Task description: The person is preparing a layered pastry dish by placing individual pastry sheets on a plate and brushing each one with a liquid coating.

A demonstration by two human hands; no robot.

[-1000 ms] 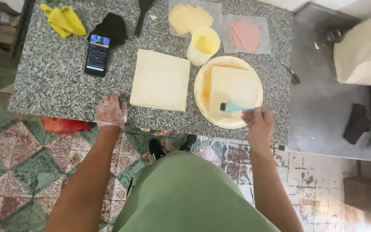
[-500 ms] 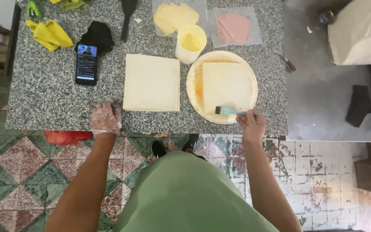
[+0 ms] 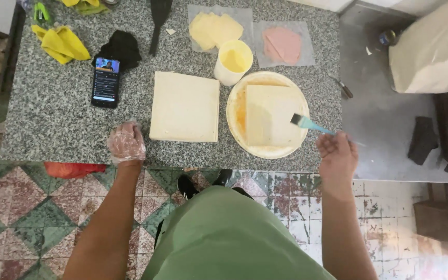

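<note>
Seen from above, a speckled granite counter point(image 3: 53, 114) over patterned floor tiles. At five o'clock from the counter's middle, right hand point(image 3: 337, 154) closed around the blue handle of a small pastry brush point(image 3: 307, 123), bristles resting on the right edge of a square dough sheet point(image 3: 271, 115). Dough sheet lying flat in a round pale plate point(image 3: 234, 111), orange smear showing along its left side. At seven o'clock, left hand point(image 3: 126, 142) in a clear plastic glove, fingers loosely curled and pressed on the counter's near edge, holding nothing. Just beside the plate at nine o'clock, a stack of square dough sheets point(image 3: 185, 106), apart from the gloved hand. Touching the plate at eleven o'clock, a white cup of yellow liquid point(image 3: 233, 61). Beyond it at twelve o'clock, cheese slices point(image 3: 214, 29) and pink ham slices point(image 3: 282, 44), each on clear wrap. At ten o'clock, a lit smartphone point(image 3: 105, 81), a black cloth point(image 3: 123, 47) and yellow gloves point(image 3: 60, 43).
</note>
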